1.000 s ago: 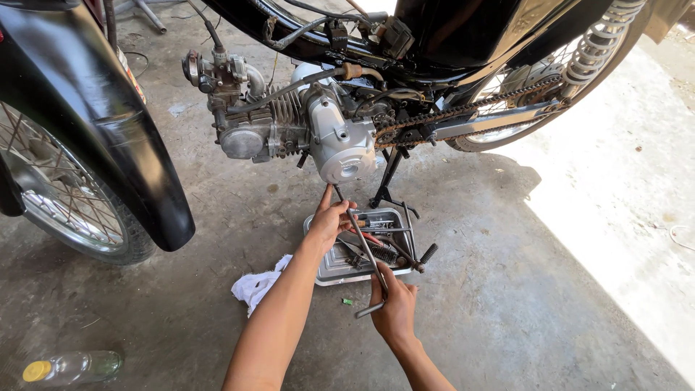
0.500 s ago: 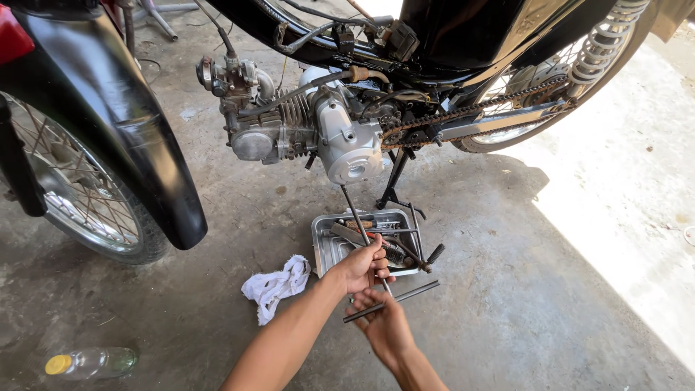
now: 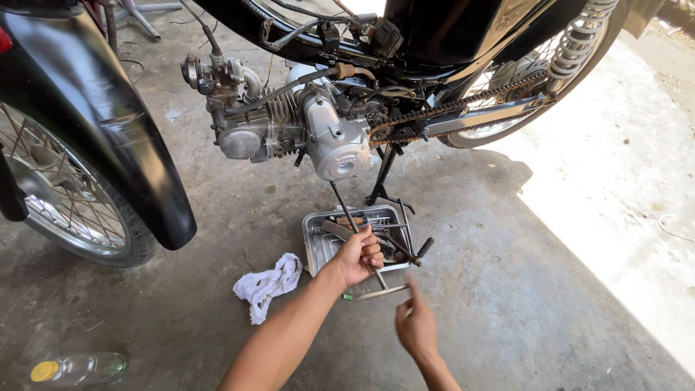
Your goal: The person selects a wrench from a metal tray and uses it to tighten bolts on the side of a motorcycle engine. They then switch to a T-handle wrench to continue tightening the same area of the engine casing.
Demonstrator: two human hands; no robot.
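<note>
A motorcycle point(image 3: 376, 65) is being propped on its stand over a concrete floor point(image 3: 507, 289). Below its engine point(image 3: 318, 130), a metal tray point(image 3: 313, 242) of tools is lying. A long T-handle wrench point(image 3: 355, 224) is being run from the engine down past the tray, gripped mid-shaft by the left hand point(image 3: 357, 255), fingers clamped on it. The right hand point(image 3: 415, 326) is being held just below the wrench's crossbar, fingers loosely together, touching nothing. A white rag point(image 3: 266, 284) is lying left of the tray.

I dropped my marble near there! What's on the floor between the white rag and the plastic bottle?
Nothing; the head view shows bare concrete between the white rag and the plastic bottle.
</note>
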